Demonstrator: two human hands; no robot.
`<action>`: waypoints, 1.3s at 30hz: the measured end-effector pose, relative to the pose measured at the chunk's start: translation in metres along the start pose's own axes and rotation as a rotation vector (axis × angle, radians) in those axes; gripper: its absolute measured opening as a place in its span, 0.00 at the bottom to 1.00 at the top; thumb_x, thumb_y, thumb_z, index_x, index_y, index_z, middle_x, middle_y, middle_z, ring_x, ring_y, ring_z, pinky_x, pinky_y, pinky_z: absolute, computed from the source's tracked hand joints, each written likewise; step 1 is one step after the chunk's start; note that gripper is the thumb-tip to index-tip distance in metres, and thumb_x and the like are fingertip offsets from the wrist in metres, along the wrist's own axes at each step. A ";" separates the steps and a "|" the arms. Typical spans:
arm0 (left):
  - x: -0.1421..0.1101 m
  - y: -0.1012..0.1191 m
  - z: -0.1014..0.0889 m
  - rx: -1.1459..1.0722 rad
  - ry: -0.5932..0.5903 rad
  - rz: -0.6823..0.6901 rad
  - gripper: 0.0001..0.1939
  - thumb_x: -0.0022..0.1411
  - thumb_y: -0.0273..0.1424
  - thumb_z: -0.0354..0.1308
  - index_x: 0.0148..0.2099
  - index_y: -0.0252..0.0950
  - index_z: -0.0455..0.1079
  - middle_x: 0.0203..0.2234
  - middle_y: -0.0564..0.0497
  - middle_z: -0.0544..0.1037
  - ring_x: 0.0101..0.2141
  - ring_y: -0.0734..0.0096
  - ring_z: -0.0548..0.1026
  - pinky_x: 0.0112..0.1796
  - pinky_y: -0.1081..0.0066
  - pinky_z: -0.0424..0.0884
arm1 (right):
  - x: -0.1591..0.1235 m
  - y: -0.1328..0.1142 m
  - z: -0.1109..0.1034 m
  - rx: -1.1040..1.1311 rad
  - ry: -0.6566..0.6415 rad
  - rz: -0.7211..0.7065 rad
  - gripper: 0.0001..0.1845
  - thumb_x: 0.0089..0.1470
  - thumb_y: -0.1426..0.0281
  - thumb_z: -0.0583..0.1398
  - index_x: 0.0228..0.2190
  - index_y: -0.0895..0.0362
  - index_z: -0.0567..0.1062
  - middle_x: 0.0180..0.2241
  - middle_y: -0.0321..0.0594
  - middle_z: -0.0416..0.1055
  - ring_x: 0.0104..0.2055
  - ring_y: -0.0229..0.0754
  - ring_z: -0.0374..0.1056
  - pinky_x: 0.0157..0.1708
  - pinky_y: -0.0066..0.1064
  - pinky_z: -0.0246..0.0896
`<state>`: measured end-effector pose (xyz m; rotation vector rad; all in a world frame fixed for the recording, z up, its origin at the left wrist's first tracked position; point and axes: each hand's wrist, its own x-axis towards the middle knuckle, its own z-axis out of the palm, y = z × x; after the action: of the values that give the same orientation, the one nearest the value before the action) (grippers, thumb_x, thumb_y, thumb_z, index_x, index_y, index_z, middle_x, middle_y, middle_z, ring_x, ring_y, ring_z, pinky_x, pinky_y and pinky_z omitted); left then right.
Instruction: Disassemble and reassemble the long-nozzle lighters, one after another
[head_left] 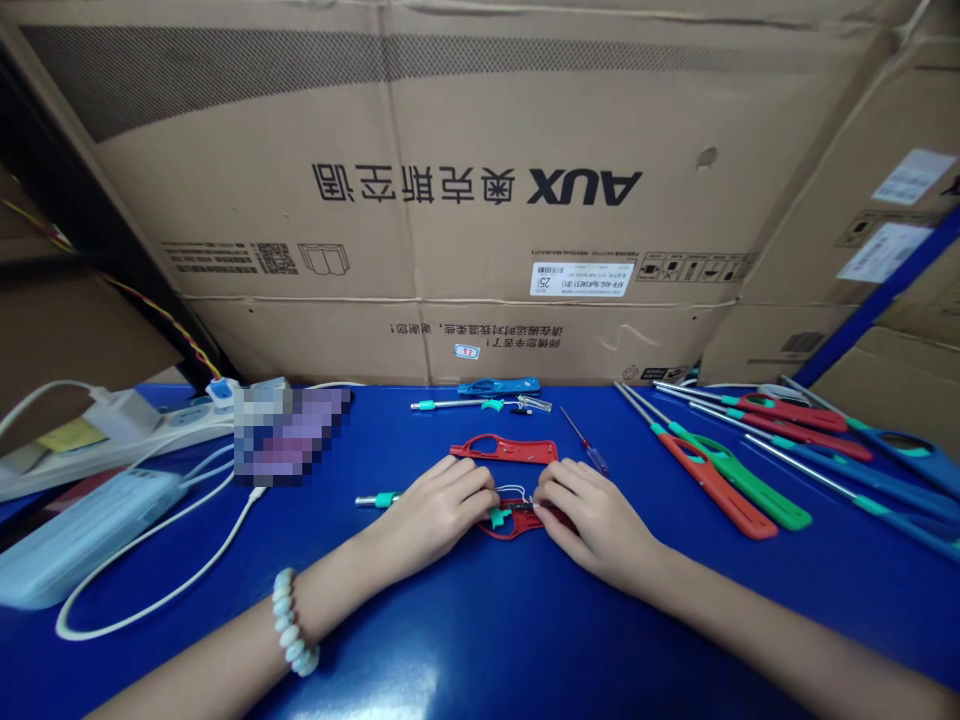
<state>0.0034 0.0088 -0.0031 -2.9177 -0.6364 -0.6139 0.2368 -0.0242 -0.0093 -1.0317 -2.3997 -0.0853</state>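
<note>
Near the worktop middle, both hands pinched the open red lighter half-shell: left hand closed on its teal trigger, right hand on its body. Seating the parts seemed underway; the loose red cover just behind probably needs pressing on next.

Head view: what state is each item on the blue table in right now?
Left hand: pressing on the red lighter half.
Right hand: pressing on its other end.
Red lighter half: open, wires exposed.
Red cover shell: detached, lying apart.
Blue lighter parts: disassembled.
Finished lighters: assembled, lying in a row.
Screwdriver: lying unused.
</note>
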 end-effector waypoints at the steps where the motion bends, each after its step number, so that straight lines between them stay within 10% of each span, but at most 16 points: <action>1: 0.000 0.001 0.000 -0.003 0.006 -0.001 0.14 0.72 0.30 0.41 0.41 0.33 0.68 0.34 0.48 0.71 0.33 0.67 0.65 0.37 0.68 0.59 | 0.000 -0.001 -0.001 0.046 0.008 0.029 0.08 0.59 0.75 0.52 0.31 0.57 0.70 0.32 0.42 0.68 0.33 0.42 0.63 0.35 0.34 0.59; 13: -0.003 -0.004 -0.006 -0.061 0.066 -0.073 0.14 0.73 0.30 0.40 0.44 0.33 0.67 0.34 0.48 0.73 0.34 0.68 0.67 0.35 0.69 0.59 | 0.002 -0.001 -0.005 0.352 0.009 0.166 0.07 0.57 0.78 0.54 0.30 0.55 0.67 0.31 0.39 0.67 0.34 0.41 0.64 0.34 0.32 0.62; 39: -0.002 -0.001 0.000 -0.110 0.024 -0.023 0.13 0.72 0.29 0.41 0.46 0.34 0.68 0.34 0.48 0.71 0.34 0.67 0.65 0.36 0.68 0.57 | 0.002 0.000 -0.001 -0.131 -0.018 -0.129 0.11 0.62 0.76 0.50 0.32 0.59 0.71 0.32 0.45 0.69 0.34 0.44 0.61 0.34 0.35 0.54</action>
<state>0.0010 0.0086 -0.0039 -3.0032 -0.6544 -0.7066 0.2356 -0.0230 -0.0074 -0.9373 -2.5034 -0.2835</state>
